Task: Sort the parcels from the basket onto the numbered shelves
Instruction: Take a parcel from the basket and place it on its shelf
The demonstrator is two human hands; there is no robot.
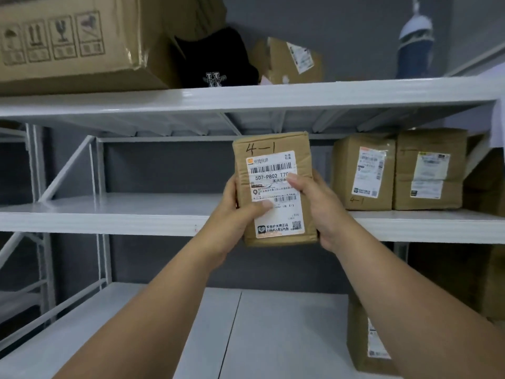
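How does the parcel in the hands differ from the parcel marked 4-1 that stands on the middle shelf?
The held parcel is in the air, gripped by the left hand and right hand; the shelved parcel rests on the middle shelf. The held parcel has 4-1 above its label, the shelved parcel below. Both are brown cardboard with white labels.

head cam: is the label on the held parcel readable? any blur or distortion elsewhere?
Head view: label on the held parcel is sharp, "4-1" and "507-P802" legible, both hands' thumbs covering parts; the big carton top left is soft; shelf edges bow from the wide-angle lens; lighting even, no glare.
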